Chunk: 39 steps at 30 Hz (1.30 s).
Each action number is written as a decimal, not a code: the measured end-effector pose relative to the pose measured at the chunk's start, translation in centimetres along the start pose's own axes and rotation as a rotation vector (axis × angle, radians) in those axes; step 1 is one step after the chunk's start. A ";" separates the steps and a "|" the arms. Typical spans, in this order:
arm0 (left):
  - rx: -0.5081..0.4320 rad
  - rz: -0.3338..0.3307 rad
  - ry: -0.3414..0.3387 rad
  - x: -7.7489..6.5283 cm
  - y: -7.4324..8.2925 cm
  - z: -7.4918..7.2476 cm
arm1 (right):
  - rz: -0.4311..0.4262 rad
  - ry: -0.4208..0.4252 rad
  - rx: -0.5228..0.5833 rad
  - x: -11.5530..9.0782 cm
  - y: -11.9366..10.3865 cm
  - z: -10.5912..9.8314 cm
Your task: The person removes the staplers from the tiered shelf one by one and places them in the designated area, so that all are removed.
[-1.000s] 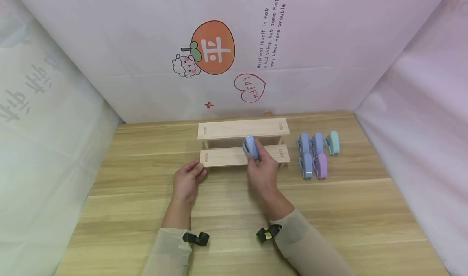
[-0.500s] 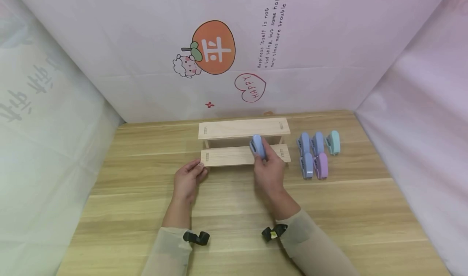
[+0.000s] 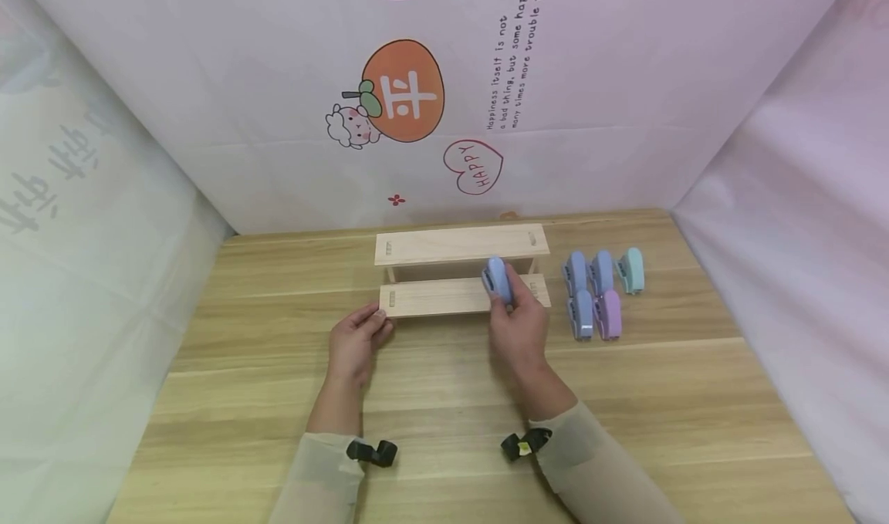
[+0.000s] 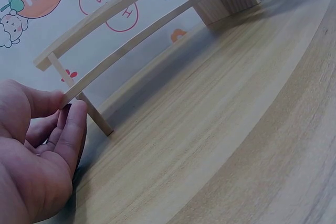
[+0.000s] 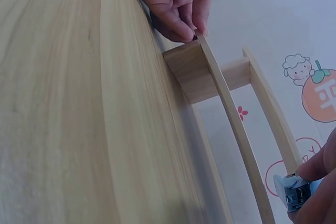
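A two-tier wooden shelf (image 3: 434, 298) stands at the back of the table. My left hand (image 3: 356, 345) pinches the front left corner of its lower board, thumb on top and fingers below, as the left wrist view (image 4: 42, 145) also shows. In my right hand (image 3: 519, 327) is a light blue stapler (image 3: 496, 278), gripped between thumb and fingers over the right part of the lower board. The right wrist view shows the stapler's metal end (image 5: 296, 192) near the boards; whether it touches the lower board I cannot tell.
Right of the shelf stand several more staplers in two rows: blue ones (image 3: 582, 314), a purple one (image 3: 609, 314) and a mint green one (image 3: 632, 270). Behind the wooden table (image 3: 430, 416) rises a printed white cloth (image 3: 590, 84), with more white cloth at both sides.
My right hand has moved to the right along the lower board with the stapler in its grip, mostly in the first half second. The left hand stays at the board's corner.
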<state>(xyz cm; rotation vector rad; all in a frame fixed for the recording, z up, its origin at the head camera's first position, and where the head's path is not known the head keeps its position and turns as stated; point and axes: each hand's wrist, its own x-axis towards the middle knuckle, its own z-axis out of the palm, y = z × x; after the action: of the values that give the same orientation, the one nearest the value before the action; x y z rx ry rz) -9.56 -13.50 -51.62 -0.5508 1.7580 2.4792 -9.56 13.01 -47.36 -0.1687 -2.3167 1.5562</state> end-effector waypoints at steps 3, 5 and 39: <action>0.009 0.001 -0.004 0.1 -0.1 -0.1 | 0.019 -0.005 0.002 0.0 0.0 -0.3; 0.010 0.001 -0.004 0.0 -0.1 -0.1 | 0.020 0.000 0.007 0.0 0.0 -0.4; -0.017 -0.004 0.020 0.0 -0.2 0.0 | 0.031 0.079 0.006 0.4 1.4 -2.6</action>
<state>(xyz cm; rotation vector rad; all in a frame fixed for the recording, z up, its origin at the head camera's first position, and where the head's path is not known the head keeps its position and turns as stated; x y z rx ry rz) -9.49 -13.39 -51.76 -0.5823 1.7425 2.4972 -9.18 15.99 -47.63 -0.2613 -2.2585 1.5429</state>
